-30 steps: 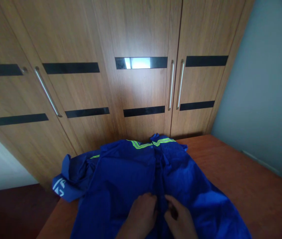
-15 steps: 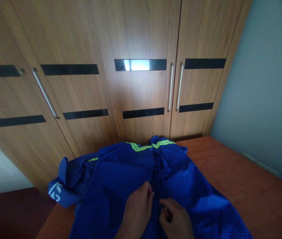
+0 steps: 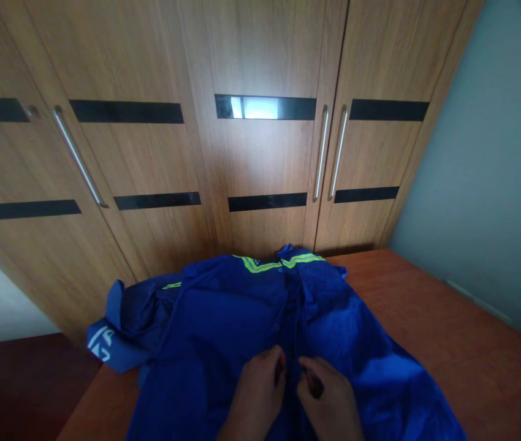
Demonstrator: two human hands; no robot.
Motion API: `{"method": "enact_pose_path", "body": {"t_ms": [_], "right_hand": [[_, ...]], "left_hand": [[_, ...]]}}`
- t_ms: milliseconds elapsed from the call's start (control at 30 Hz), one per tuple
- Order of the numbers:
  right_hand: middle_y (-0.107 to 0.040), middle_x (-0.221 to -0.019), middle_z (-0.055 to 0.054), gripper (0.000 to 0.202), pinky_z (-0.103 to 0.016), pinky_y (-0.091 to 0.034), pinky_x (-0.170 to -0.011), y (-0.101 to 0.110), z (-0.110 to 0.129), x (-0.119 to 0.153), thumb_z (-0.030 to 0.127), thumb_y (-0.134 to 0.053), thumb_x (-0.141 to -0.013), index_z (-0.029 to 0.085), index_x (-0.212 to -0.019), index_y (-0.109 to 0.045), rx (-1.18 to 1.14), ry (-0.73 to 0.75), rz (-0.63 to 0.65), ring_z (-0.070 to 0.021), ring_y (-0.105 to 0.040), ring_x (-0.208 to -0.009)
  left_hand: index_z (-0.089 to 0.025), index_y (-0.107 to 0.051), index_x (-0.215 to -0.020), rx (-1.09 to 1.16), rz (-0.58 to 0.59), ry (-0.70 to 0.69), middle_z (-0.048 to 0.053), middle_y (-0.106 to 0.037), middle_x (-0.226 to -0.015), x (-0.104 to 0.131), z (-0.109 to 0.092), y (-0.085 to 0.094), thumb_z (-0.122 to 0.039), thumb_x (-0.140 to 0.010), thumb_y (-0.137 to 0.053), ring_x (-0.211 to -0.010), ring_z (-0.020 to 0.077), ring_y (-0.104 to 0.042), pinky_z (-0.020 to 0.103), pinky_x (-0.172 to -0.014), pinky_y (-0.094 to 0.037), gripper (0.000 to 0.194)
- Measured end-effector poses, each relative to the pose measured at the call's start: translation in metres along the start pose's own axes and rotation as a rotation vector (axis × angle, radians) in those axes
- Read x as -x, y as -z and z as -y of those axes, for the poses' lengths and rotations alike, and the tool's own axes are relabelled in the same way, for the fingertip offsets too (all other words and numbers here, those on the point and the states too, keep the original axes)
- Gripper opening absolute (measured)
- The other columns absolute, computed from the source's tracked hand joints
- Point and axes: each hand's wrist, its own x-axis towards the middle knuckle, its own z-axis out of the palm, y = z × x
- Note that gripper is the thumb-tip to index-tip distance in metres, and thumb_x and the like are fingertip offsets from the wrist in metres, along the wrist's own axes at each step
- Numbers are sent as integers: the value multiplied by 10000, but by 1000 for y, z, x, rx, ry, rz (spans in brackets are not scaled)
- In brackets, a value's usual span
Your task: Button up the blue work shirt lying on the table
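Your L hand & R hand, curled, pinch blue garment edges approx 6 o'clock, front meeting at 12, gap left below

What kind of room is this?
Probably a bedroom or dressing room: there's a big wooden wardrobe with long metal handles, and a blue jacket spread on a reddish-brown surface.

The blue garment, banded in yellow-green and grey near its top, lies spread and creased on the reddish-brown counter, front partly open.
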Motion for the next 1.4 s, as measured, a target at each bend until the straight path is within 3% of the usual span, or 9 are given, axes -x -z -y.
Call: {"method": "enact_pose_path", "body": {"t_ms": [200, 400, 600, 900, 967, 1200, 1400], "right_hand": [[-702, -914, -67, 389, -280, -508, -766, -1, 4, 1, 111, -446, -766, 192, -1038, -711, 114, 25, 35, -202, -667, -846], [-692, -830, -48, 399, -265, -503, -694, 1, 1, 1, 110, -445, -745, 186, -1040, -704, 66, 35, 77, -187, -660, -747], [-670, -725, -20, 354, -257, -483, -648, 3, 3, -3, 143, -452, -736, 177, -991, -696, -116, -26, 95, -174, -638, -663], [-549, -584, 52, 251, -202, -393, -523, 7, 7, -9, 238, -388, -813, 180, -989, -557, -541, -40, 264, -124, -541, -543], [-545, -548, 57, 225, -198, -374, -505, 8, 7, -14, 253, -370, -851, 188, -961, -556, -467, -19, 267, -124, -537, -511], [-671, -700, 9, 178, -214, -352, -563, 13, 16, -25, 145, -425, -871, 234, -895, -578, 239, 180, 203, -157, -656, -657], [-654, -704, 17, 151, -211, -359, -576, 1, 10, -21, 167, -408, -905, 225, -912, -548, 163, 203, 154, -143, -642, -634]], "left_hand": [[-212, -594, -792, 94, -7, 16, -2, -664, -741, 1, -3, 4, -75, -744, -448, -699, 145, -624, 229, -653, -415, 206], [-215, -612, -800, 109, -45, 11, -2, -677, -740, -1, 1, 1, -83, -751, -450, -684, 144, -633, 231, -654, -425, 215], [-217, -615, -801, 85, -39, -22, 3, -680, -764, 0, -1, 2, -70, -756, -443, -707, 145, -633, 228, -663, -417, 231], [-200, -631, -766, 172, -53, -12, 0, -656, -706, -1, -3, 3, -75, -746, -431, -690, 147, -619, 221, -647, -406, 237], [-195, -633, -776, 244, -54, 8, -4, -653, -699, -1, -3, 4, -94, -751, -437, -678, 144, -614, 218, -640, -410, 222], [-173, -602, -735, 412, -71, 92, -11, -604, -660, -4, -1, 7, -275, -801, -522, -638, 141, -552, 230, -604, -399, 146], [-172, -588, -712, 528, -100, 125, -12, -582, -655, -8, 11, 0, -376, -784, -565, -649, 146, -529, 245, -612, -390, 217]]}}
